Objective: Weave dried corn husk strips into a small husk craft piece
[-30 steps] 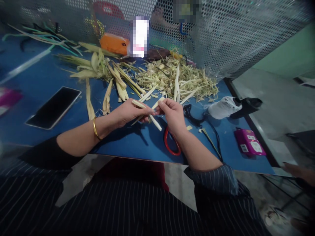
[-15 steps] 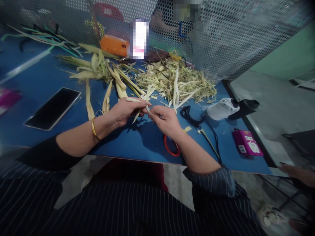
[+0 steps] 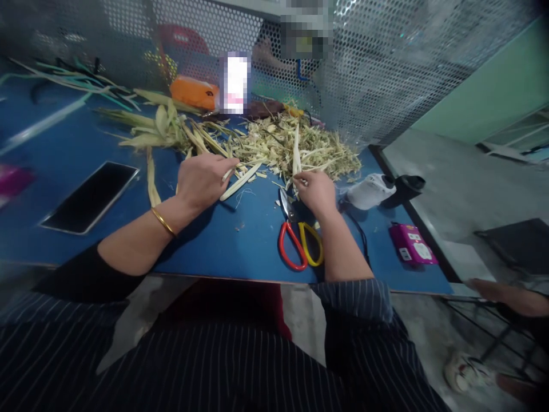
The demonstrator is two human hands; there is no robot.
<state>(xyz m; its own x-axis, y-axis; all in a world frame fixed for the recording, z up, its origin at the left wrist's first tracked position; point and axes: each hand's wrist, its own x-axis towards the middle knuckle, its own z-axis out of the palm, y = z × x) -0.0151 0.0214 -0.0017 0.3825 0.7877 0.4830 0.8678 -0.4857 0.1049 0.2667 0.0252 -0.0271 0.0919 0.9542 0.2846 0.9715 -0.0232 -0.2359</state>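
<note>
My left hand (image 3: pixel 203 182) is closed, with a short pale end of rolled corn husk (image 3: pixel 227 175) showing between thumb and fingers. The rest of that piece is hidden by the hand. My right hand (image 3: pixel 316 191) pinches the lower end of an upright pale corn husk strip (image 3: pixel 297 150) at the front of a heap of shredded husk (image 3: pixel 274 137). Just left of the right wrist lie scissors (image 3: pixel 291 215) with one red and one yellow handle. Between my hands a loose husk strip (image 3: pixel 241 182) lies slanted on the blue table (image 3: pixel 249 246).
Larger dried husks (image 3: pixel 165 129) lie behind my left hand. A dark phone (image 3: pixel 91 197) is at the left, and an orange packet (image 3: pixel 194 93) stands by the mesh screen (image 3: pixel 369 68). A white bottle-like thing (image 3: pixel 369 191) and a purple pack (image 3: pixel 413 243) sit right. Another person's arm (image 3: pixel 510 297) shows there.
My hands, together before, have moved apart. The left keeps a pale husk piece; the right has gone to the heap and taken a strip. The scissors, mostly covered before, now show.
</note>
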